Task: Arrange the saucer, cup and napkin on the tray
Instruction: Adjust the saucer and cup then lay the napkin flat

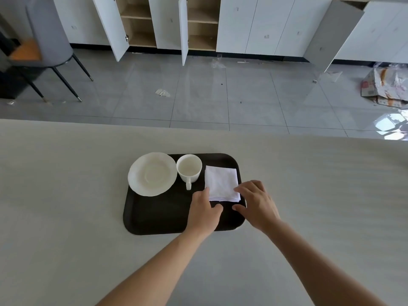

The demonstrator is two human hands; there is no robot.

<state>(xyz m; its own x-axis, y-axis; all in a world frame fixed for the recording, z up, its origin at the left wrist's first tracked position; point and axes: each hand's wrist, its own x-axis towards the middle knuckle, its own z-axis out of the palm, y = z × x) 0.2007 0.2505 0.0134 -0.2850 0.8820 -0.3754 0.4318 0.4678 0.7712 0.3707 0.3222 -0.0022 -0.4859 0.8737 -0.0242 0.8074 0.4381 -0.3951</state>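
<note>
A black tray (154, 217) lies on the pale table. A white saucer (152, 174) rests on its far left corner, its rim overhanging the tray edge. A white cup (189, 168) stands upright beside it, handle toward me. A folded white napkin (221, 182) lies on the tray's right part. My left hand (204, 212) touches the napkin's near left corner with its fingertips. My right hand (257, 204) has its fingers spread, touching the napkin's near right corner. Neither hand grips anything.
The pale table (66, 195) spreads wide around the tray. Beyond its far edge is a grey tiled floor, a chair (44, 51) at far left, white cabinets (242, 25) with open doors, and a crumpled bag (386, 87) at right.
</note>
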